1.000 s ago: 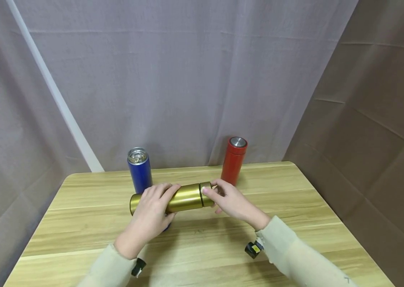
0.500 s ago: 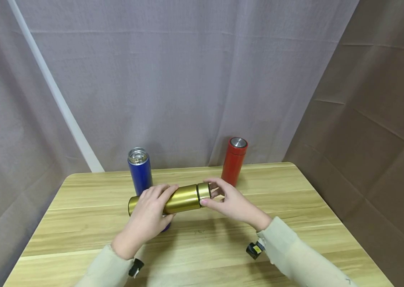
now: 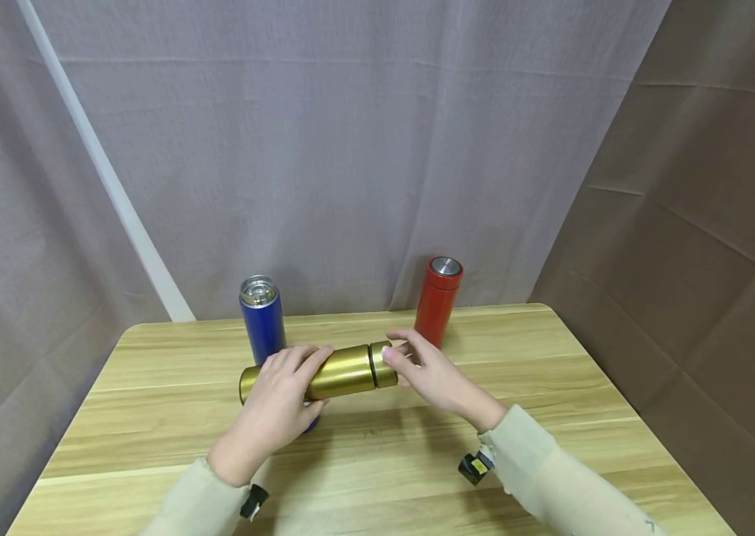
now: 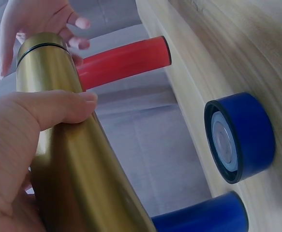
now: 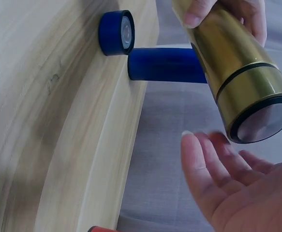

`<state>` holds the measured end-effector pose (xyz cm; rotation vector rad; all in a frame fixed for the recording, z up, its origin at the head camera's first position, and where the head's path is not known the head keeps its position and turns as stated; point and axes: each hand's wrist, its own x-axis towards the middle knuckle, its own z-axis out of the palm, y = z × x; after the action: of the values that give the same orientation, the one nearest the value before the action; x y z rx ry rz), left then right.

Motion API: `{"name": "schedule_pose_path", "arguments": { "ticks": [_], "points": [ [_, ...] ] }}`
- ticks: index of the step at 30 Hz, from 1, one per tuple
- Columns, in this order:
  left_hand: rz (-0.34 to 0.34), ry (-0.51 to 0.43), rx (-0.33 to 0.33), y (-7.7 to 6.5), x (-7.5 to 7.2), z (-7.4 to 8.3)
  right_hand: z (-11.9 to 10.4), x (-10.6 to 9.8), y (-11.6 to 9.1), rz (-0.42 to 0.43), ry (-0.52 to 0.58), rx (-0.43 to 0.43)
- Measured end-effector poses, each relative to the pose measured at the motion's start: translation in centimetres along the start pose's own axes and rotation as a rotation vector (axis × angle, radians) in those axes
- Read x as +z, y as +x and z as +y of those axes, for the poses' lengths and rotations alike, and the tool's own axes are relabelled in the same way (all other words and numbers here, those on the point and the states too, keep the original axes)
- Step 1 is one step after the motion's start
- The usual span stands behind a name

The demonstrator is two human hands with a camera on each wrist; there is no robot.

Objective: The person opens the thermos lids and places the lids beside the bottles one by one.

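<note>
My left hand [image 3: 277,409] grips a gold thermos flask [image 3: 344,372], held nearly level above the table with its capped end to the right. The flask's gold lid [image 5: 254,92] is seated, with a thin dark ring below it. Beside that lid is my right hand [image 3: 434,372], its fingers loosely spread; in the right wrist view they are apart from it. A blue thermos flask [image 3: 262,320] stands upright without a lid behind my left hand. Its blue lid [image 4: 242,137] sits on the table with the inner side up, mostly hidden under my left hand in the head view.
A red thermos flask [image 3: 438,301] with a steel-topped lid stands upright at the back right of the wooden table [image 3: 377,476]. Grey curtains [image 3: 324,149] hang behind the table, and a brown one [image 3: 719,223] on the right.
My right hand's thumb and fingers have shifted around the gold lid: thumb lower half a second ago, higher now. The gold flask has moved slightly left; the other flasks stay put.
</note>
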<state>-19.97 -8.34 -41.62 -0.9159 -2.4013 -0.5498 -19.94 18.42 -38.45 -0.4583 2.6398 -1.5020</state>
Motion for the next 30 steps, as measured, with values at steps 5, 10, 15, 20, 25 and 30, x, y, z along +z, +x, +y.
{"name": "schedule_pose_path", "arguments": {
  "ticks": [5,10,15,20,25,30],
  "points": [
    [0.012,0.012,0.024,0.03,-0.07,0.13,0.54,0.01,0.08,-0.017,-0.068,0.045],
    [0.021,0.011,0.027,0.02,-0.02,0.06,0.55,0.01,0.02,-0.025,-0.052,0.032],
    [0.005,0.007,0.012,-0.1,0.1,-0.1,0.62,-0.07,0.03,-0.031,-0.008,0.001],
    [-0.017,-0.001,-0.013,-0.17,0.03,-0.23,0.91,-0.13,0.05,-0.049,-0.017,-0.086],
    [-0.017,-0.029,-0.03,-0.19,-0.08,-0.18,0.85,-0.14,-0.07,-0.083,0.0,-0.141],
    [-0.008,-0.047,-0.03,-0.19,0.01,-0.09,0.62,-0.11,-0.18,-0.084,-0.001,-0.126]
  ]
}}
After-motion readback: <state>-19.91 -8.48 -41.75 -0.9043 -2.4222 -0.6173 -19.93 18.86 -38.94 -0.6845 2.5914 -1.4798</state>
